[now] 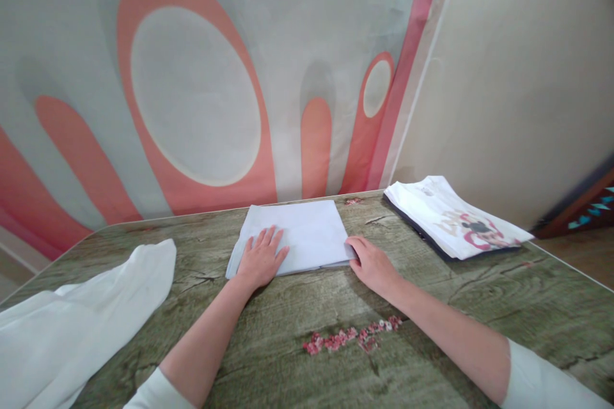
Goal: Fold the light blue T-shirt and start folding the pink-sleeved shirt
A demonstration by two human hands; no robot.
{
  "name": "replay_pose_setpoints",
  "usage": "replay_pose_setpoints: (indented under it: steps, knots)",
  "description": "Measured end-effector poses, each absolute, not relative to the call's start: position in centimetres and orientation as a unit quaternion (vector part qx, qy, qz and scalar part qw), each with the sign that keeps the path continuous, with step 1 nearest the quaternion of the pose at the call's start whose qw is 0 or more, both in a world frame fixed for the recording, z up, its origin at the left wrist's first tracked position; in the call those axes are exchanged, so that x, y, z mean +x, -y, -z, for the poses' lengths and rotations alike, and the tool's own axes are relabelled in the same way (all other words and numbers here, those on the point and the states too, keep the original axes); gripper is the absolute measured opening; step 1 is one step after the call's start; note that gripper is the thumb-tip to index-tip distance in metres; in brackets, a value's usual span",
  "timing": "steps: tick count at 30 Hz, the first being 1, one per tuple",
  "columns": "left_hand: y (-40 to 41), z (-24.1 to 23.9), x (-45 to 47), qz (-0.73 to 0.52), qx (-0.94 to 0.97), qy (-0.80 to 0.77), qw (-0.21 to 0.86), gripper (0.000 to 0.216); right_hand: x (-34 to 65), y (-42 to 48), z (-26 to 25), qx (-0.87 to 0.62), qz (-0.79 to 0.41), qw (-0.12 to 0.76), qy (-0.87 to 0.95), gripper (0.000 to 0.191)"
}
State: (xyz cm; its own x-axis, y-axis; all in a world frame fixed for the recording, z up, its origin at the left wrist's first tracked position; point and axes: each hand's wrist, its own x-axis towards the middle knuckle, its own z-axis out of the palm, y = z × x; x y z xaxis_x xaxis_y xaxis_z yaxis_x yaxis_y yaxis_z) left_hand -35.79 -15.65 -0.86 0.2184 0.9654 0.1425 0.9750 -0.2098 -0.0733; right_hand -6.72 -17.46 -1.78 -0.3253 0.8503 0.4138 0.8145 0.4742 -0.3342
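Note:
A folded white garment [307,233] lies flat in a neat rectangle near the middle of the table, its layers showing along the left and front edges. Spread fingers of my left hand [263,259] rest flat on its left part, palm down. At the right front corner, my right hand [374,265] pinches the edge, with the thumb on top and the other fingers partly hidden. What kind of garment it is cannot be made out.
On the right of the wood-patterned table [288,326] lies a stack of folded T-shirts [446,217], a white one with a cartoon print on top. A loose white cloth [96,319] spreads over the left side. A patterned wall [288,77] rises behind the table.

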Motion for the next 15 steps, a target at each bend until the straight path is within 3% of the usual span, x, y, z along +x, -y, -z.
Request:
replay_pose_setpoints:
  steps: [9, 15]
  knots:
    - [15.7, 0.8, -35.6, 0.034, -0.774, 0.628, 0.07, 0.057, -4.8, 17.5, 1.7, -0.431, -0.019, 0.205, 0.879, 0.045]
    - [15.7, 0.9, -35.7, 0.035, -0.775, 0.626, 0.076, 0.056, -3.5, 18.1, 0.8, -0.401, -0.033, 0.237, 0.884, 0.046]
